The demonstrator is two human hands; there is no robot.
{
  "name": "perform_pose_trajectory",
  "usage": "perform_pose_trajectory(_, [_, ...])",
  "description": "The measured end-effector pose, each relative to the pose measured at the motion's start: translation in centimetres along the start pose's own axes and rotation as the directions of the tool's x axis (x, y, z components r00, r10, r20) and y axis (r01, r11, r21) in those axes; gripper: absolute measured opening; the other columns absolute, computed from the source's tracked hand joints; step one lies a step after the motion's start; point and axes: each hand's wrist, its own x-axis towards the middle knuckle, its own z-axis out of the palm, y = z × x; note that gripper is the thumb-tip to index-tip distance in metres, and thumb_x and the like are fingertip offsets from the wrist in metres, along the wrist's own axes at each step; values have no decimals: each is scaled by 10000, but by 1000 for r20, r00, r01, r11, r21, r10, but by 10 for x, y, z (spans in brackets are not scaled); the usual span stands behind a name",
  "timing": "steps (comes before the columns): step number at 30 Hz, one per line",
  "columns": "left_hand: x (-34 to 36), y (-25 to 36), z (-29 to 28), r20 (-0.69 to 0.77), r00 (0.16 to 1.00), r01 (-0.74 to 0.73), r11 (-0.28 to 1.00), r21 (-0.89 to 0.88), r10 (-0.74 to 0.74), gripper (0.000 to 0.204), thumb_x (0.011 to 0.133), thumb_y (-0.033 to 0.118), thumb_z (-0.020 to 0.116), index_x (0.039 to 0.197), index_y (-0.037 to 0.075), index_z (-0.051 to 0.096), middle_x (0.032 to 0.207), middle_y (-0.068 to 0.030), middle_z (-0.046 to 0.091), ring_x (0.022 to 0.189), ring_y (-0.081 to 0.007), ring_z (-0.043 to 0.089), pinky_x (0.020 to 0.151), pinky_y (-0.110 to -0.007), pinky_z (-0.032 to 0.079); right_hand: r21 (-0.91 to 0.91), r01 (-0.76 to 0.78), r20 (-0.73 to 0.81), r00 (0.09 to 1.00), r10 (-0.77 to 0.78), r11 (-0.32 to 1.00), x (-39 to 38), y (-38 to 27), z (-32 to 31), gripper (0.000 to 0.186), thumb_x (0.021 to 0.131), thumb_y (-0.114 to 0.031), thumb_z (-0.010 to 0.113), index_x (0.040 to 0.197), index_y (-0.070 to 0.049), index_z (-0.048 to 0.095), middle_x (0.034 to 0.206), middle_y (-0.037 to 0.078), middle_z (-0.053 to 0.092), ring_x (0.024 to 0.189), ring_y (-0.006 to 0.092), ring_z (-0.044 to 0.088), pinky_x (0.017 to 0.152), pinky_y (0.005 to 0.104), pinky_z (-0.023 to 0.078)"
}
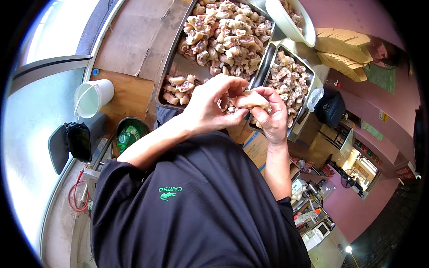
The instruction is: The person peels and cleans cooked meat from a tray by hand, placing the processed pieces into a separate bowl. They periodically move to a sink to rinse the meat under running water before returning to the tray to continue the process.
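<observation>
Gripping one pale, knobbly, bony meat piece (251, 100) between both hands, left (210, 105) and right (273, 117), above heaped trays (174, 67).

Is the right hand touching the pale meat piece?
Touching. The head view shows the right hand with fingers wrapped around the pale meat piece.

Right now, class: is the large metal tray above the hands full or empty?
Mostly full: the large metal tray holds heaped pale meat pieces; only its near corner shows bare metal.
</observation>
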Motion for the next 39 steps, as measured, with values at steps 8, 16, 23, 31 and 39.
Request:
perform_pose_trajectory(8, [-1, -2, 9, -9, 999, 42, 977, -207, -45, 602, 781, 64, 813, 1339, 61, 589, 1017, -32, 707, 779, -56, 619, 652, -216, 518, -16, 36, 5, 999, -36, 999, 0, 2, -8, 500, 864, -79, 780, 1305, 0, 559, 1165, 50, 651, 1066, 111, 632, 940, 262, 515])
perform_pose_trajectory(16, [-2, 3, 24, 61, 994, 104, 978, -178, -95, 623, 806, 35, 824, 1366, 19, 550, 1050, -39, 681, 835, -55, 600, 729, -212, 512, 50, -16, 60, 998, 13, 999, -9, 2, -24, 518, 849, -60, 789, 1310, -10, 558, 1150, 52, 662, 1055, 113, 641, 942, 263, 522])
perform_pose_trajectory(23, [-1, 4, 82, 66, 987, 155, 979, -130, -148, 622, 797, 57, 848, 1355, 51, 574, 1037, -32, 708, 797, -54, 580, 716, -214, 505, 24, 38, 19, 999, -39, 999, -35, 27, -79, 441, 880, -63, 716, 1288, -7, 560, 1137, 51, 678, 1017, 108, 651, 918, 263, 537])
perform_pose_trajectory(31, [-26, -11, 159, 21, 968, 251, 968, 9, -251, 600, 849, 32, 786, 1391, 39, 527, 1204, -95, 686, 926, -84, 610, 707, -222, 531, 335, 14, -169, 985, 45, 942, -101, 102, -223, 435, 942, -158, 727, 1319, -8, 570, 1113, 76, 708, 879, 118, 673, 733, 229, 549])
perform_pose_trajectory(39, [-49, -30, 176, -205, 932, 330, 933, 145, -298, 498, 929, 54, 714, 1389, 43, 526, 1174, -102, 670, 972, -123, 649, 811, -260, 551, -122, -59, -459, 889, -4, 991, -172, 189, -373, 326, 934, -222, 758, 1153, 12, 698, 1057, 65, 746, 870, 114, 681, 772, 253, 550])
